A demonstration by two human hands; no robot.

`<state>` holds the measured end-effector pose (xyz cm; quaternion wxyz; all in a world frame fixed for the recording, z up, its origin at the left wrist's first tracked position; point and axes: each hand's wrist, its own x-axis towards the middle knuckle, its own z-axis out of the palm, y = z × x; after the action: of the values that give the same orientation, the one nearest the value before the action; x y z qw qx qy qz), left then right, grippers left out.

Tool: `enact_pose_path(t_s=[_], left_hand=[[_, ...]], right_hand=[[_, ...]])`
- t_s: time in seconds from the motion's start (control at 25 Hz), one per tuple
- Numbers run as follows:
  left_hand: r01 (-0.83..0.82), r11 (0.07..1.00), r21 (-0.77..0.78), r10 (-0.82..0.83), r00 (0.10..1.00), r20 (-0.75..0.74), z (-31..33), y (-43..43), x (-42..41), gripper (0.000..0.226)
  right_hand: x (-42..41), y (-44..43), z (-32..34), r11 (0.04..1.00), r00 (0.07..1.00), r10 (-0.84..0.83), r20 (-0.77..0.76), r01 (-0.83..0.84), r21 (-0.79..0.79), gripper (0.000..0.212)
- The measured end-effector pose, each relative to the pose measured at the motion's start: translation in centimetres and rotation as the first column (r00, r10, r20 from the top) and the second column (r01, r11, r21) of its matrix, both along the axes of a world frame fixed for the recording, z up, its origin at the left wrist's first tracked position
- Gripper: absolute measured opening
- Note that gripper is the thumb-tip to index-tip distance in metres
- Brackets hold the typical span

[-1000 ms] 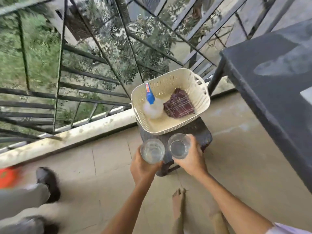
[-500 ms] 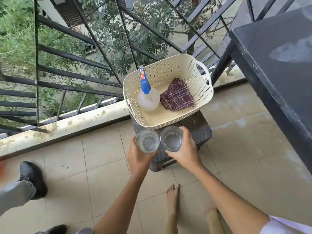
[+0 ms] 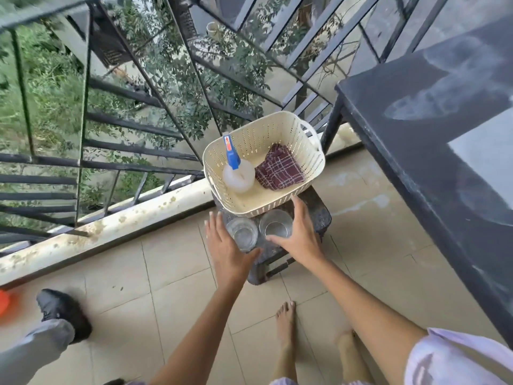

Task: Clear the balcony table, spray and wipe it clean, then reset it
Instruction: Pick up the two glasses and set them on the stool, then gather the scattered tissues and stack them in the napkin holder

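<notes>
On the stool (image 3: 319, 215), before the basket (image 3: 263, 134), two glasses (image 3: 276, 225) stand. Left hand (image 3: 227, 245) and right hand (image 3: 297, 234) are spread beside them, gripping nothing. Table (image 3: 430, 107) appears cleared. Spray bottle (image 3: 238, 173) and cloth (image 3: 279, 170) lie in the basket; spraying, wiping and resetting remain.

Beige floor tiles (image 3: 177, 273) fill the lower half in soft daylight. A dark metal railing (image 3: 133, 120) runs from 9 to 1 o'clock above a stained white kerb (image 3: 111, 232), with trees (image 3: 50, 87) beyond. A dusty black tabletop (image 3: 444, 134) sits at 3 o'clock, and a small dark stool (image 3: 319, 215) stands at centre.
</notes>
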<state>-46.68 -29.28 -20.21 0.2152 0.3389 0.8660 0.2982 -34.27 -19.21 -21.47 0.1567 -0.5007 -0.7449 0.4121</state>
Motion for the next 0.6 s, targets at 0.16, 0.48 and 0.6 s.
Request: enact_pose_path(t_s=[0.16,0.48,0.6], left_hand=[[0.179,0.972,0.154,-0.164,0.980,-0.109,7.9,3.6,1.3,0.106],[0.555,0.589,0.587,-0.499,0.822,-0.277,25.0,14.3,12.4,0.072],[0.673,0.410,0.615,-0.620,0.700,-0.354,29.8,16.6,18.8,0.071]], right_hand=[[1.3,1.5,8.7,0.965,0.984,-0.086,-0.155,0.122,0.234,0.084],[13.8,4.8,27.3,0.594,0.897,-0.266,-0.352,0.440,0.673,0.061],[20.4,4.2,32.1,0.428,0.867,-0.377,-0.327,0.476,0.768,0.058]])
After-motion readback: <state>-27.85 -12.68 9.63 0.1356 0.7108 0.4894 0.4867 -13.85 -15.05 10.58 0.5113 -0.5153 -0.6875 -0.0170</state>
